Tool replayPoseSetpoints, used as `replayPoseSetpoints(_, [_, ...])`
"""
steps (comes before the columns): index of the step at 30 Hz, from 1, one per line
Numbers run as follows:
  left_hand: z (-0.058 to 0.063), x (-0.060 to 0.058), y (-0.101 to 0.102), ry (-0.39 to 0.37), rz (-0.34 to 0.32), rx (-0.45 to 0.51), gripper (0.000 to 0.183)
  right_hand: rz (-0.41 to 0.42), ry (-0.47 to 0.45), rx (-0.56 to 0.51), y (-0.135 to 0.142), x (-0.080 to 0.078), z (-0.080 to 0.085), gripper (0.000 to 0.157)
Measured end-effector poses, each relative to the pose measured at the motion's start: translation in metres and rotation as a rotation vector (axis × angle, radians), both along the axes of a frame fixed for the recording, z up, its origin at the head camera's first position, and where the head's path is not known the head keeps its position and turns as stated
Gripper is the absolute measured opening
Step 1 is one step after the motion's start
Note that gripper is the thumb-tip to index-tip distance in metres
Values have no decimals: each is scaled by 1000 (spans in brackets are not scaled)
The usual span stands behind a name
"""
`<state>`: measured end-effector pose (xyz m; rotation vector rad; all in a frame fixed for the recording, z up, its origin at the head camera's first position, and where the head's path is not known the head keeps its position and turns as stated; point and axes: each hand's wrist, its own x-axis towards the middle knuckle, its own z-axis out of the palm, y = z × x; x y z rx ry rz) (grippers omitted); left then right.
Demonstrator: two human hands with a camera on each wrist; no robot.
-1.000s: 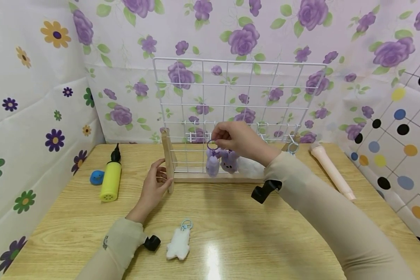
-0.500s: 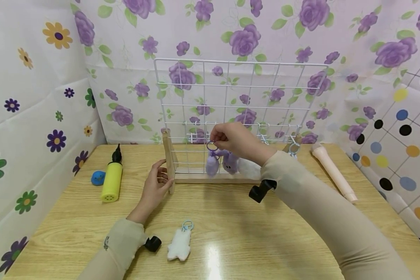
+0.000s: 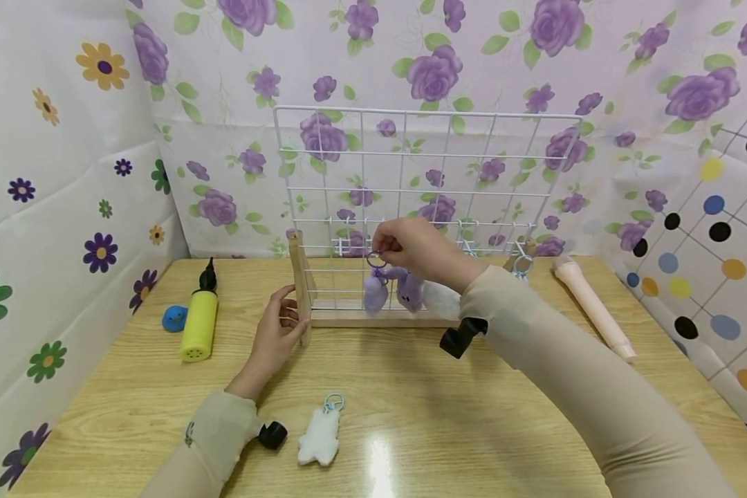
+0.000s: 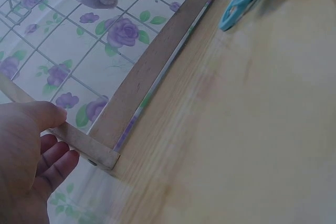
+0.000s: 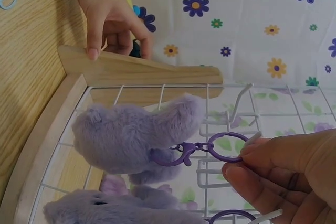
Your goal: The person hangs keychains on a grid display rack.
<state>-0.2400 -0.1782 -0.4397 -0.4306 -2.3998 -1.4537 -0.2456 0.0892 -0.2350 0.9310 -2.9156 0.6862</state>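
My right hand (image 3: 404,245) pinches the purple ring (image 5: 227,147) of a purple plush keychain (image 5: 126,135) between thumb and fingertips. The plush dangles from a purple clasp in front of the white wire grid rack (image 3: 432,152), close to the tip of a white hook (image 5: 254,138). A second purple plush keychain (image 3: 409,290) hangs just right of it. My left hand (image 3: 272,333) grips the wooden side leg (image 3: 300,290) of the rack, thumb on one side and fingers on the other. On the table lies a white plush keychain (image 3: 319,436) with a light blue ring.
A white plush (image 3: 442,301) hangs farther right, partly behind the right wrist, and a light blue ring (image 3: 523,263) hangs at the rack's right end. At left stand a yellow pump (image 3: 199,325) and a blue toy (image 3: 174,318). A pale pink tube (image 3: 594,308) lies at right.
My right hand has shifted slightly left, and the dangling purple plush has turned and swung a little left with it. The left hand keeps its hold on the leg.
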Motion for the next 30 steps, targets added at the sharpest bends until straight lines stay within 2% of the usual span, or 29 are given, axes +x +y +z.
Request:
replayPoseSetpoints(9, [-1,0,1,-16,5,-10,66,4,32,-16,2,1,2,11])
replayPoseSetpoints(13, [0,1,1,-13,9,-18,66,-8,25,-59,5,4,2,11])
replayPoseSetpoints(20, [-1,1,2,-30,12,-7,69,-1,48,-157,10,11,2,11])
replayPoseSetpoints(30, [-1,1,1,-41,19,-6,68,27,100,-210,13,28,2,13])
